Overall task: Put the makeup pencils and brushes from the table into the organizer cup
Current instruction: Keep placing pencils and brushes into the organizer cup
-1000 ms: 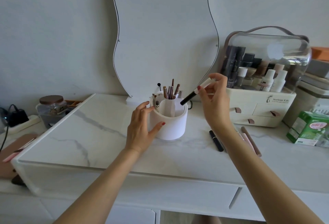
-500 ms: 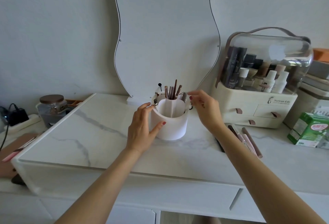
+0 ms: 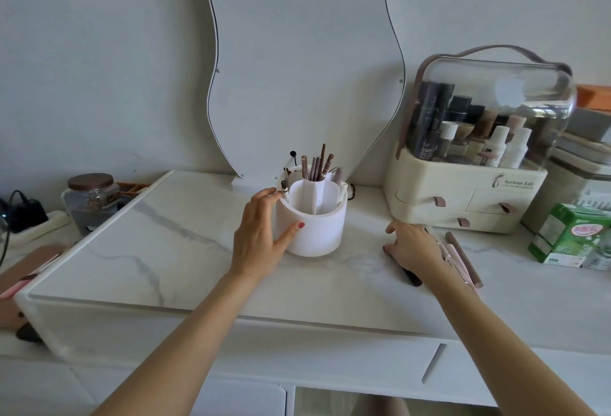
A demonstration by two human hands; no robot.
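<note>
A white round organizer cup (image 3: pixel 317 230) with inner dividers stands in the middle of the marble table top (image 3: pixel 165 250). Several brown pencils (image 3: pixel 317 166) and a brush stick up from its back compartments. My left hand (image 3: pixel 261 234) is wrapped around the cup's left side. My right hand (image 3: pixel 413 247) lies low on the table to the cup's right, fingers spread over a black pencil (image 3: pixel 412 278). Just right of that hand lie pink brushes (image 3: pixel 458 260) and a brown pencil (image 3: pixel 463 255). I see nothing gripped in the right hand.
A wavy mirror (image 3: pixel 297 62) leans on the wall behind the cup. A cream cosmetics case (image 3: pixel 469 197) with a clear dome stands at the right, a green carton (image 3: pixel 568 234) beyond it. A lidded glass jar (image 3: pixel 91 200) and a charger sit at the left.
My right hand dropped a white-handled brush into the cup, then moved right and down to the table by the loose pencils. The left hand stayed on the cup.
</note>
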